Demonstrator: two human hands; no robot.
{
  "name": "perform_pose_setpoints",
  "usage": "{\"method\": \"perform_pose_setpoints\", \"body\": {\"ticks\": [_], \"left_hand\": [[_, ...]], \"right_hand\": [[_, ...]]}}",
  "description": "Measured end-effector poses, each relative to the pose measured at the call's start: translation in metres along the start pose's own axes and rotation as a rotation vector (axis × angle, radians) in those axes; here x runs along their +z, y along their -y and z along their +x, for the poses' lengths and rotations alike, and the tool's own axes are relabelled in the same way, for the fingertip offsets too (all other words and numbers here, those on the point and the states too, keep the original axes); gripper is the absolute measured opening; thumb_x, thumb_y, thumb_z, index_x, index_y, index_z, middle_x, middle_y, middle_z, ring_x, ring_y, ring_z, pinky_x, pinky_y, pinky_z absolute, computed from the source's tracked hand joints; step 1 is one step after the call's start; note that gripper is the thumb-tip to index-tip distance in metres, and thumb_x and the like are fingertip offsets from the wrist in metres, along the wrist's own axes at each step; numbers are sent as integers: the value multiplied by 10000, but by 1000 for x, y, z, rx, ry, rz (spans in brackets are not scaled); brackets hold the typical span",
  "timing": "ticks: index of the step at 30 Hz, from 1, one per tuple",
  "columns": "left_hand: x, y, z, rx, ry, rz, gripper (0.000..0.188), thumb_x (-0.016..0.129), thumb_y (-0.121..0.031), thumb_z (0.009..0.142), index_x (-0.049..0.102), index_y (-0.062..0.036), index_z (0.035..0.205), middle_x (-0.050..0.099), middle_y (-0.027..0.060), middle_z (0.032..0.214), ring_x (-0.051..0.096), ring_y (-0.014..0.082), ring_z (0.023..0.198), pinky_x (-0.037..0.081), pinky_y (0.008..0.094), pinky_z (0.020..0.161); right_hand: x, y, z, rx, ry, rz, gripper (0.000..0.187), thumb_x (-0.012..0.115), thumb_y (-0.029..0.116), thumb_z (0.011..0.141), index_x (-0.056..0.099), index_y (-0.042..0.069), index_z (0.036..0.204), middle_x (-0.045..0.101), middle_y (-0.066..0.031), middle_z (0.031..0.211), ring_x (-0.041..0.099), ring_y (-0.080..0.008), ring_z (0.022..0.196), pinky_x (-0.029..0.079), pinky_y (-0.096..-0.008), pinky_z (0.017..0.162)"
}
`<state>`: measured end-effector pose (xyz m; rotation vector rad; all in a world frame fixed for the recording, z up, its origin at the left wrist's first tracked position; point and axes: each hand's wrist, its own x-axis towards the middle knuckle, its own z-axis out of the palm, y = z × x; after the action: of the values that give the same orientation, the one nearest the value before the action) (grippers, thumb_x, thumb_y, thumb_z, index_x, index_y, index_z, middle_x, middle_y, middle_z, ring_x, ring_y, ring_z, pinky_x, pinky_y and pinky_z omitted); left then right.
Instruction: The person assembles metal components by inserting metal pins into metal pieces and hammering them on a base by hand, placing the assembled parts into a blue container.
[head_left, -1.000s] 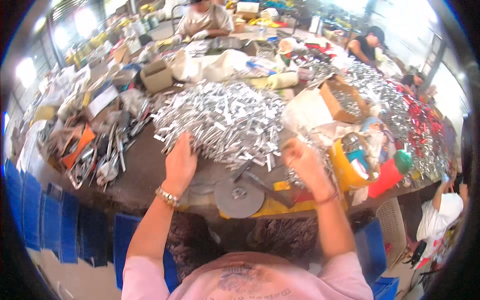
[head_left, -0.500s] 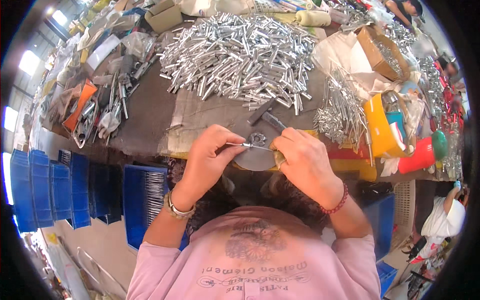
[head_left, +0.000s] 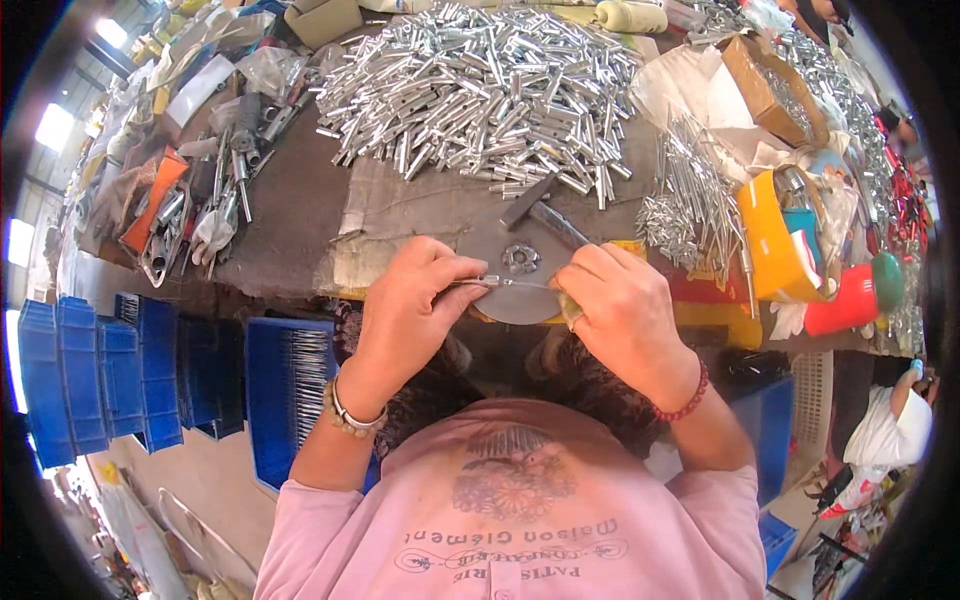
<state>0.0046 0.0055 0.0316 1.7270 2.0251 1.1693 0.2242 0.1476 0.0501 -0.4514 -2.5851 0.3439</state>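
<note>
My left hand (head_left: 415, 305) pinches a short silver metal tube (head_left: 492, 281) between thumb and fingertips, its end sticking out to the right. Closed in a pinch as well, my right hand (head_left: 622, 312) holds a thin metal rod (head_left: 532, 286) that points left at the tube's end. Whether the rod's tip sits inside the tube is too small to tell. Both hands are above a round grey plate (head_left: 515, 308) at the bench edge. Just beyond it lie a flower-shaped metal piece (head_left: 520, 258) and a hammer (head_left: 545, 212), whose handle runs toward my right hand.
A big heap of silver tubes (head_left: 480, 95) covers the bench's far middle. Thin rods (head_left: 690, 200) lie to the right, beside a yellow container (head_left: 775, 240) and a red cup (head_left: 840, 300). Mixed tools (head_left: 200, 205) crowd the left. A blue bin (head_left: 265, 400) stands below.
The gap between my fingertips has widened slightly, showing more of the rod and tube. The view has shifted a little, so the bench's contents sit higher.
</note>
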Motion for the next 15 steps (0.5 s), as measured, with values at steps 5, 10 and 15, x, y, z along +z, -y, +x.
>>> {"method": "perform_pose_setpoints", "body": {"ticks": [5, 10, 15], "left_hand": [[-1, 1, -1, -3, 22, 3, 174, 862, -51, 888, 818, -38, 1056, 688, 82, 966, 669, 230, 878, 526, 345, 763], [2, 1, -4, -7, 2, -35, 171, 871, -70, 875, 814, -48, 1035, 682, 88, 942, 673, 255, 870, 528, 364, 747], [5, 6, -5, 19, -33, -49, 168, 873, -79, 871, 811, -54, 1024, 674, 86, 918, 676, 271, 845, 535, 374, 728]], "right_hand": [[1, -1, 0, 1, -20, 1, 175, 729, -9, 760, 659, 81, 893, 599, -75, 920, 651, -297, 899, 553, -433, 788], [1, 0, -1, -3, -25, 10, 148, 730, -5, 768, 676, 79, 877, 604, -67, 904, 657, -288, 883, 556, -429, 769], [1, -1, 0, -33, -12, 21, 113, 728, 8, 793, 692, 75, 878, 612, -66, 902, 665, -284, 880, 564, -425, 773]]}}
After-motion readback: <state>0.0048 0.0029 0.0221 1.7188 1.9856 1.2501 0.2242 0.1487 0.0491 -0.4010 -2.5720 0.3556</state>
